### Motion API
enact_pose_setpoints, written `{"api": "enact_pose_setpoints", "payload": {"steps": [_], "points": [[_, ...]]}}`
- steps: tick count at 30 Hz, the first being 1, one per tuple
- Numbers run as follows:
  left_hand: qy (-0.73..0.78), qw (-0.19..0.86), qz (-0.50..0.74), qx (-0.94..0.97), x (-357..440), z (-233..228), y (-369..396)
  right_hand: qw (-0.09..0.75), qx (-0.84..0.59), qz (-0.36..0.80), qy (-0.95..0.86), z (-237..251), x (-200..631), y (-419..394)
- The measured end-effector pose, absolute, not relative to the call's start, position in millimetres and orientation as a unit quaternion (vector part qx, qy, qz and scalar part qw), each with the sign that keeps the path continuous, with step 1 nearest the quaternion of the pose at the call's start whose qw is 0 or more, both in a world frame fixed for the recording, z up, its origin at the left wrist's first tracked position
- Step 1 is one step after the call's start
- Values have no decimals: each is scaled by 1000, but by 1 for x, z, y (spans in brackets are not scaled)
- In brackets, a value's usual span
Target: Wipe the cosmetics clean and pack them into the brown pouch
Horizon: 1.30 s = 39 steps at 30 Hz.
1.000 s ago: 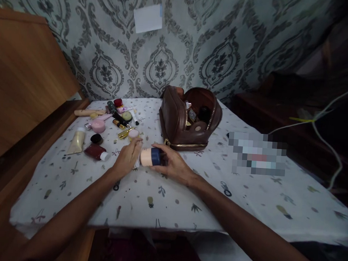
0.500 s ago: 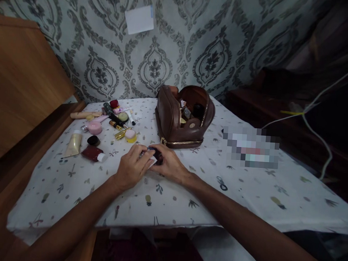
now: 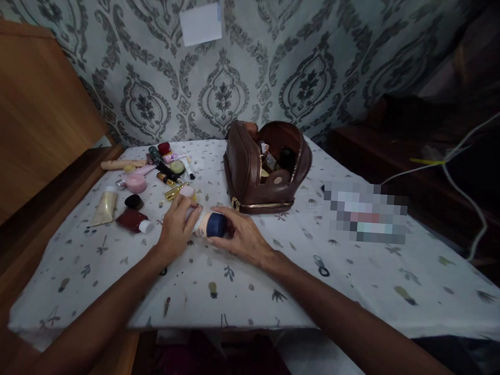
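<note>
Low over the front middle of the table, a small bottle with a cream body and a dark blue end (image 3: pixel 216 225) lies sideways between my two hands. My left hand (image 3: pixel 175 227) closes round its pale left end, which the fingers partly hide. At the blue end, my right hand (image 3: pixel 246 237) grips with thumb and fingers; a dark patch inside that grip cannot be made out. Just behind my hands stands an unzipped brown leather cosmetic bag (image 3: pixel 261 182) with several small items inside. Left of my left hand lies a dark red bottle with a white cap (image 3: pixel 132 220).
A cream tube (image 3: pixel 105 207), a round black lid-like piece (image 3: pixel 133 201), a pink jar (image 3: pixel 136 183) and several other cosmetics lie at the table's left. A blurred-out patch (image 3: pixel 366 213) is at the right, near a white cable (image 3: pixel 466 208). A wooden panel (image 3: pixel 36 115) borders the left side.
My left hand has shifted left and turned. The bottle's blue end and cream body now show between my hands, where they were mostly covered before. The bag stays put.
</note>
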<state>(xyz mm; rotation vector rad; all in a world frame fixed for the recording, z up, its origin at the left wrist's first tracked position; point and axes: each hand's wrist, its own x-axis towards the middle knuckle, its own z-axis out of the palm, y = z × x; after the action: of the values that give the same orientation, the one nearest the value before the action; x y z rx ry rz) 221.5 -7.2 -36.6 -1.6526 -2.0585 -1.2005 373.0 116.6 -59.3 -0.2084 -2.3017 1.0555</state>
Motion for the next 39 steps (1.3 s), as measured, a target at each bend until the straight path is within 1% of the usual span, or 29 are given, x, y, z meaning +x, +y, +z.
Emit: {"api": "enact_pose_setpoints", "payload": {"steps": [5, 10, 18, 23, 27, 34, 39], "points": [[-670, 162, -355, -631, 238, -34, -11, 300, -85, 411, -857, -63, 372, 119], [-641, 183, -316, -675, 247, -37, -14, 314, -65, 381, -867, -66, 373, 122], [-664, 139, -413, -607, 234, -42, -8, 347, -32, 351, -869, -68, 372, 122], [-700, 92, -443, -553, 221, -43, -7, 342, -51, 337, -876, -66, 373, 122], [-689, 112, -435, -569, 228, -40, -8, 337, -84, 354, -868, -64, 373, 120], [-600, 131, -364, -700, 258, -36, -14, 345, -106, 373, -855, -62, 372, 121], [-654, 132, -392, -634, 239, -42, -10, 328, -144, 419, -834, -57, 372, 117]]}}
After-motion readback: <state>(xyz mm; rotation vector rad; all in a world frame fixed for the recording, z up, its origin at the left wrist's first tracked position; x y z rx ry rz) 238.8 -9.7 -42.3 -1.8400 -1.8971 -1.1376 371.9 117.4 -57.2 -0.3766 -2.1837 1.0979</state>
